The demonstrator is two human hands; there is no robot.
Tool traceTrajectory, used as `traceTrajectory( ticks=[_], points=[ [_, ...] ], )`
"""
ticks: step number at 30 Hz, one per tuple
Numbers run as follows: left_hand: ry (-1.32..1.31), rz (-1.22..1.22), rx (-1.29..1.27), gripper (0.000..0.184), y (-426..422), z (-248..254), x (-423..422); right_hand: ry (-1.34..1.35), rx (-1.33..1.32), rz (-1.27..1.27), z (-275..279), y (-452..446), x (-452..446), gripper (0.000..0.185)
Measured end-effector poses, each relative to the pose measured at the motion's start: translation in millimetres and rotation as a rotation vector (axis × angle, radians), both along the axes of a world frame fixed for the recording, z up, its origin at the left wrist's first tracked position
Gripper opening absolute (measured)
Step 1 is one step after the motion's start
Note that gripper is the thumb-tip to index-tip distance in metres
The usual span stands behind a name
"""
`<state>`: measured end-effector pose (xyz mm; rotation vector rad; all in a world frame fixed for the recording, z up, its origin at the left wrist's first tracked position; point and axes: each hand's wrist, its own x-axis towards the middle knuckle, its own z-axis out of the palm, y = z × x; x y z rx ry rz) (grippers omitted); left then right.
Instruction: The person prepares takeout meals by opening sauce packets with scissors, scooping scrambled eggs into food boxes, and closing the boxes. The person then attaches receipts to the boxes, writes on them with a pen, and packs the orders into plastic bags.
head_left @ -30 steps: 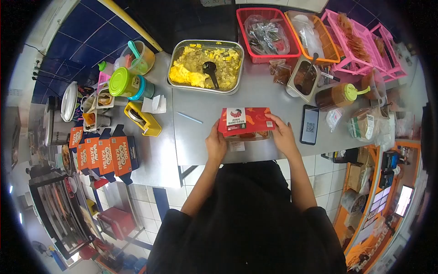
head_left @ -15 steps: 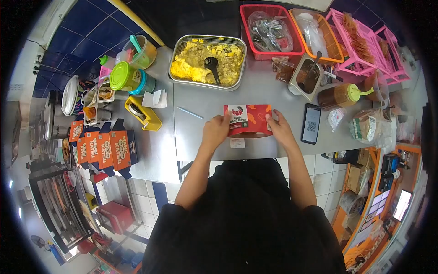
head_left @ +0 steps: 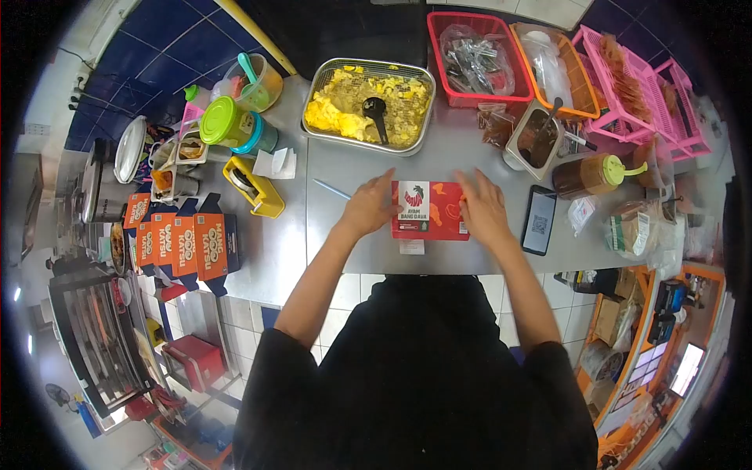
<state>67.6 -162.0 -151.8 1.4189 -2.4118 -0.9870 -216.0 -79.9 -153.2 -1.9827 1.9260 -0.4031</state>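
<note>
A red food box (head_left: pixel 446 215) with a white printed panel lies before me on the steel table, its top facing up. At its left edge is my left hand (head_left: pixel 370 207), fingers stretched forward and thumb at the box's side. Over the right edge, my right hand (head_left: pixel 483 210) has its fingers apart, slightly blurred, some touching or just above the box. Neither hand is wrapped round it. A small white paper slip (head_left: pixel 412 247) shows below the box's near edge. Left of my left hand lies a pale blue pen-like stick (head_left: pixel 332 189).
A metal tray (head_left: pixel 424 141) of yellow food holds a black scoop (head_left: pixel 376 117). To the right are a phone (head_left: pixel 538 221), a sauce bottle (head_left: pixel 581 177) and a red basket (head_left: pixel 446 88). On the left stand orange boxes (head_left: pixel 210 249) and a yellow tape dispenser (head_left: pixel 265 196).
The box has tipped down, so its top now shows fully and its near opening is hidden. Both hands have loosened from its sides, fingers spreading. The camera view has shifted slightly.
</note>
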Motion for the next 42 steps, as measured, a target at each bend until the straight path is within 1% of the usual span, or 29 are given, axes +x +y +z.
traceTrajectory(
  ticks=[1, 2, 3, 4, 7, 10, 13, 16, 19, 22, 24, 25, 26, 27, 29, 30, 31, 32, 33, 34, 35, 37, 38, 39, 40, 42],
  points=[
    [-0.034, -0.173, -0.136, 0.099, -1.1, 2.4, 1.3, 0.042, 0.067, 0.17, 15.4, -2.7, 1.5, 0.066],
    [-0.187, -0.273, -0.104, 0.102, 1.3, 20.6, -3.9, 0.082, 0.138, 0.34, 41.1, -7.9, 2.5, 0.073],
    [-0.337, -0.374, -0.072, 0.104, 3.6, 51.5, -16.0, 0.123, 0.208, 0.511, 53.3, -11.1, 2.7, 0.08],
    [-0.486, -0.475, -0.046, 0.107, 4.2, 67.4, -25.5, 0.086, 0.212, 0.535, 47.0, -13.6, 2.4, 0.091],
    [-0.511, -0.509, -0.084, 0.107, 2.7, 54.3, -33.4, 0.12, 0.212, 0.59, 47.8, -20.2, 2.5, 0.093],
    [-0.479, -0.491, -0.17, 0.108, 9.8, 43.9, -33.4, 0.104, 0.123, 0.585, 33.6, -15.7, 2.9, 0.095],
    [-0.377, -0.461, -0.206, 0.103, 12.0, 36.3, -25.0, 0.111, 0.01, 0.565, 18.6, -11.1, 1.6, 0.089],
    [-0.33, -0.494, -0.212, 0.093, 11.2, 31.9, -19.8, 0.005, -0.098, 0.535, 12.5, -6.8, -1.1, 0.076],
    [-0.317, -0.446, -0.199, 0.082, 13.3, 31.1, -20.1, -0.066, -0.12, 0.48, 5.2, -8.0, 3.9, 0.069],
    [-0.228, -0.266, -0.191, 0.068, 23.8, 48.2, -2.4, -0.11, -0.146, 0.453, 4.4, -7.2, 6.3, 0.069],
    [0.212, 0.16, -0.147, 0.051, 28.9, 34.9, 36.6, -0.111, -0.15, 0.439, 1.2, -6.8, 5.8, 0.071],
    [0.271, 0.731, -0.066, 0.032, 36.4, 30.2, 62.5, -0.111, -0.153, 0.427, -0.5, -6.5, 5.9, 0.072],
    [0.399, 0.982, -0.25, 0.022, 44.1, 29.2, 99.3, -0.118, -0.161, 0.408, -2.3, -4.9, 5.2, 0.071],
    [0.5, 1.332, -0.413, 0.02, 41.6, 11.7, 146.8, -0.13, -0.169, 0.404, -4.7, -3.4, 4.4, 0.071],
    [0.624, 1.519, -0.286, 0.025, 38.3, -37.2, 229.2, -0.144, -0.207, 0.408, -7.7, -6.4, 10.8, 0.071],
    [0.695, 1.619, -0.241, 0.03, 37.4, -39.7, 261.6, -0.148, -0.234, 0.405, -8.5, -3.7, 12.7, 0.071],
    [0.549, 1.612, -0.014, 0.043, 34.2, -24.3, 263.3, -0.151, -0.263, 0.4, -8.3, -3.2, 17.4, 0.071],
    [0.652, 1.703, 0.146, 0.057, 29.6, 18.8, 225.0, -0.144, -0.267, 0.396, -5.5, -3.3, 22.5, 0.071],
    [0.799, 1.566, 0.425, 0.062, 24.0, 0.7, 251.2, -0.13, -0.265, 0.38, -1.1, -0.7, 24.5, 0.071],
    [0.878, 1.558, 0.521, 0.064, 17.6, 12.8, 240.5, -0.109, -0.257, 0.356, 2.6, 2.2, 27.4, 0.071],
    [0.98, 1.555, 0.607, 0.059, 8.7, 21.6, 234.5, -0.1, -0.247, 0.349, 4.5, 4.2, 31.4, 0.071],
    [1.217, 1.24, 0.736, 0.055, -0.4, -26.5, 282.3, -0.07, -0.222, 0.323, 5.4, 7.5, 33.4, 0.071],
    [1.21, 1.306, 0.747, 0.048, -6.1, -16.7, 276.1, -0.074, -0.221, 0.311, 4.9, 9.5, 35.8, 0.071],
    [1.2, 1.372, 0.761, 0.042, -12.6, 7.3, 261.4, -0.065, -0.221, 0.305, 4.3, 10.0, 37.4, 0.071],
    [1.185, 1.436, 0.779, 0.036, -18.8, 18.8, 253.3, -0.056, -0.219, 0.295, 3.4, 11.0, 38.5, 0.071],
    [1.122, 1.392, 0.762, 0.034, -29.0, 19.2, 257.3, -0.051, -0.213, 0.281, 3.2, 14.6, 40.3, 0.071]
  ],
)
